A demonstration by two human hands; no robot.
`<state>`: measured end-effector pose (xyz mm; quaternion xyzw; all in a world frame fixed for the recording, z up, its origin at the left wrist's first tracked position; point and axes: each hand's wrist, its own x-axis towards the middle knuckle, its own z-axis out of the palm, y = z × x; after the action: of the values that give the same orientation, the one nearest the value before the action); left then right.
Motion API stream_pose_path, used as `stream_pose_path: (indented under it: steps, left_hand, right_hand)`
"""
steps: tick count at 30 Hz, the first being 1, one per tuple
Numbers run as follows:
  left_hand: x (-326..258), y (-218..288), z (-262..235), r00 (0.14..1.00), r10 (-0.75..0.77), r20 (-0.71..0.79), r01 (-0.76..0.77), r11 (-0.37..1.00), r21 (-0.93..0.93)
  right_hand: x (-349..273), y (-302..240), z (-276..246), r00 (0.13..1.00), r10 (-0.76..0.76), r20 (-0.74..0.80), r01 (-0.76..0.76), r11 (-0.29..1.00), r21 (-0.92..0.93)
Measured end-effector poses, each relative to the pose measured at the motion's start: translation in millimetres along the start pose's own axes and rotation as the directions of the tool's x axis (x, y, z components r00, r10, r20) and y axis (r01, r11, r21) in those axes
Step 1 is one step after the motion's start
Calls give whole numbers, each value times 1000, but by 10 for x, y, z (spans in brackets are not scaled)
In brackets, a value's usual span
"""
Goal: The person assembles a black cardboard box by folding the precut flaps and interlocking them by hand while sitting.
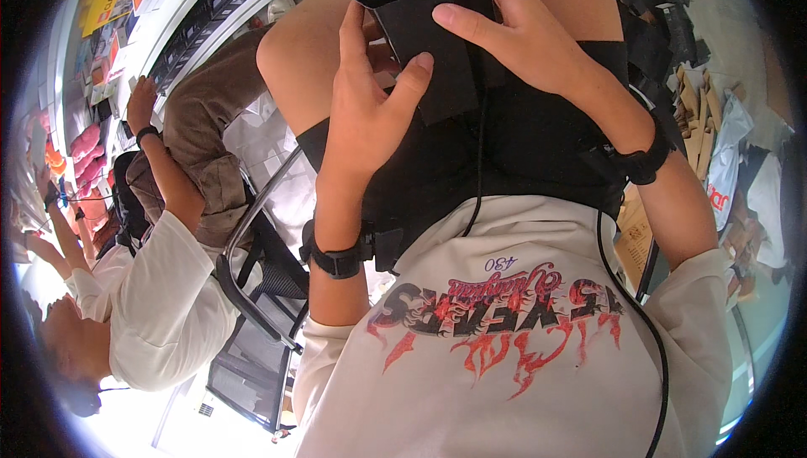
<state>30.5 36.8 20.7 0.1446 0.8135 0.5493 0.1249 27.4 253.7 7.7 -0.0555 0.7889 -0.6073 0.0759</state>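
Over my lap, at the top of the head view, is a black cardboard box (pixel 441 71) with folded panels and a flap or open end at its upper left. My left hand (pixel 374 109) holds its left side, with the thumb on the near face and the fingers partly hidden behind the box. My right hand (pixel 534 34) grips it from the right, its thumb laid across the front face. Part of the box runs out of the picture at the top, so its far end is hidden.
At left a person in a white shirt (pixel 160 315) sits beside a metal-framed chair (pixel 252 231). Black cardboard pieces (pixel 664 29) and brown cardboard (pixel 693 113) lie at right, near a white plastic bag (pixel 730 134). Dark boxes (pixel 197 29) line a shelf. A black cable (pixel 481 147) hangs before me.
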Motion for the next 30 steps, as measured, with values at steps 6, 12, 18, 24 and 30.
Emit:
stream_pose_path:
  steps: [6,12,18,24,30]
  left_hand:
    - [-15,91,-18,995,-82,61,85,996,-37]
    - [-6,68,6,994,-86,61,89,996,-33]
    - [-24,-48,44,1000,3,-4,-3,999,53]
    - [-11,-39,47,1000,-14,4,14,998,54]
    - [-2,-66,21,1000,-8,13,7,993,115]
  right_hand:
    - [-20,-134,-14,999,49,21,-50,996,74]
    - [-3,-1,16,1000,-21,10,20,997,80]
    - [-13,-9,9,999,-36,-14,36,999,22]
    - [-3,-3,10,1000,-28,-1,28,1000,3]
    - [14,-14,15,1000,-15,-2,15,1000,4]
